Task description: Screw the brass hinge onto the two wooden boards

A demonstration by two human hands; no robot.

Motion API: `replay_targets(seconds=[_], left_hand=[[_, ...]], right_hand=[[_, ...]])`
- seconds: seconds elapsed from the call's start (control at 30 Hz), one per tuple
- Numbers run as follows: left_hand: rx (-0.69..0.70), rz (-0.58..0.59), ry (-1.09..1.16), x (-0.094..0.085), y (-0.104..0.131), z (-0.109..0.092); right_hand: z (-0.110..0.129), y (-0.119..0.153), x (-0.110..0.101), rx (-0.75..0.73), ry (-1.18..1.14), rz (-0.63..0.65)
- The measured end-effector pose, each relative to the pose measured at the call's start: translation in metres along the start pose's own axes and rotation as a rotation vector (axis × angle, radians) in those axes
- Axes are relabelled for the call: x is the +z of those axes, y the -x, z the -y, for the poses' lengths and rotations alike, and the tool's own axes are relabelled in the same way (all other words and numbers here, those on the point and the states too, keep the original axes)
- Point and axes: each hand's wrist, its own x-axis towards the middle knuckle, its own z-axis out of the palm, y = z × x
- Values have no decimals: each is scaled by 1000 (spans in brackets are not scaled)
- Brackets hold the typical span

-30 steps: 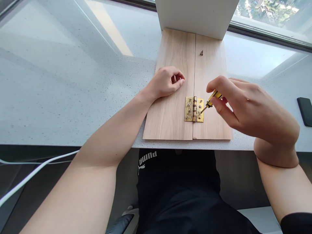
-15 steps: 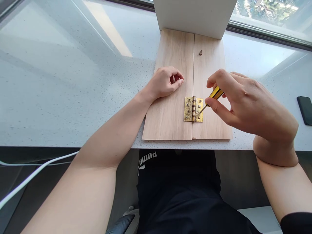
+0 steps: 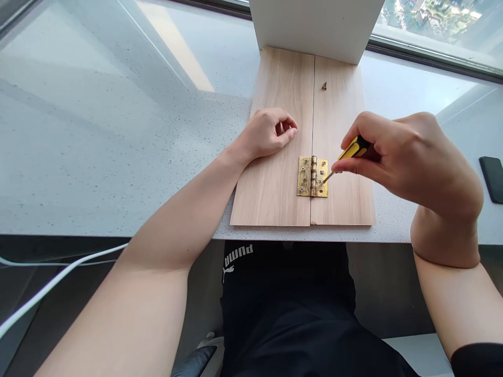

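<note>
My right hand (image 3: 404, 157) grips a yellow-and-black screwdriver (image 3: 356, 147) between thumb and fingers. Its thin shaft slants down to the left, and the tip meets the right leaf of a brass hinge (image 3: 304, 180), at a hole on the lower part; whether a screw sits under the tip is hard to make out. The hinge lies flat across the seam between a left wooden board (image 3: 271, 201) and a right wooden board (image 3: 348, 209). On the left board rests my left hand (image 3: 271, 132), fingers curled towards the thumb, with nothing seen in them.
Two small screws, close together, lie on the far part of the right board; the nearer screw (image 3: 324, 86) stands out most. A white box-like block (image 3: 314, 29) stands at the boards' far end. A black phone (image 3: 492, 179) lies on the speckled countertop (image 3: 118, 157). A white cable (image 3: 66, 272) hangs at lower left.
My right hand has rolled round the screwdriver handle, its fingers and wrist now turned differently, while the tip stays on the hinge. My left hand has kept its place.
</note>
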Motion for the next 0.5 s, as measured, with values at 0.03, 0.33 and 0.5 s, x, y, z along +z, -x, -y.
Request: replay_targets(seconds=[0.03,0.33,0.5], left_hand=[[-4,2,-2,0,0,-1],[-15,-4,-10,0,1,-2],[-8,12,-2,-1,1,-3]], right_hand=[[3,0,1,4,38,6],[25,1,3,-3,10,59],[13,-5,6,-112,-32,35]])
